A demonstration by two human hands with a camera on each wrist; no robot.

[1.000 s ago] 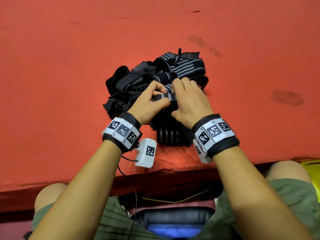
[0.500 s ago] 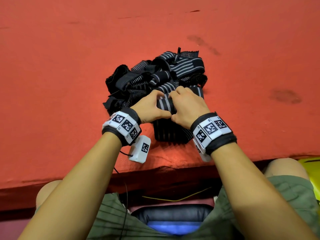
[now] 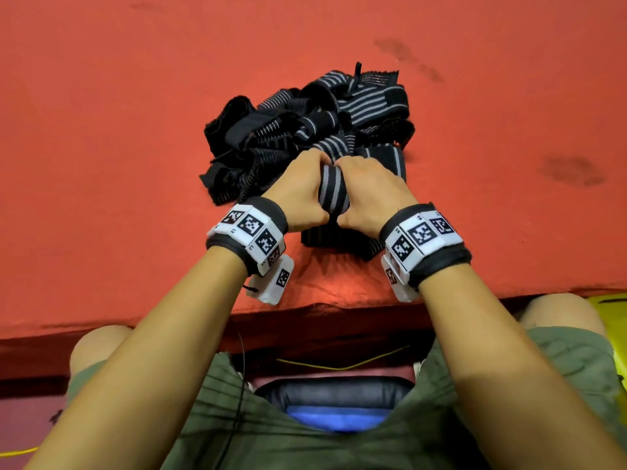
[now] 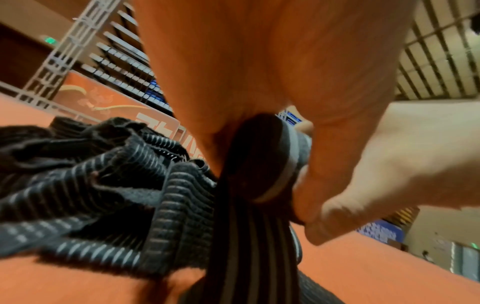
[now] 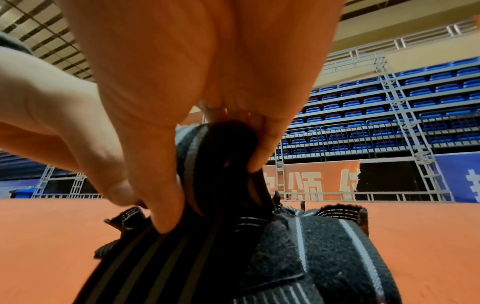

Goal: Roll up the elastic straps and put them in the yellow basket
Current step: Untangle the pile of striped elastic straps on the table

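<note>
Both hands, left (image 3: 302, 191) and right (image 3: 369, 195), pinch a half-rolled strap (image 3: 333, 191) just before the strap pile (image 3: 305, 130) on the red worktop (image 3: 118, 164).

Black straps (image 3: 305, 130) striped grey on a red-orange tablecloth (image 3: 101, 130).
Yellow basket (image 3: 610, 310) corner right of the cloth; olive-green shorts (image 3: 305, 435) below it.

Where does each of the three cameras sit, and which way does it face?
Head: worn high, looking down at both hands rolling a strap before the strap pile; forearms, knees show.
Left wrist: low, looking along the left hand at the roll; fingers show.
Right wrist: low, looking along the right hand toward blue seats.
Shared: all show the roll.
</note>
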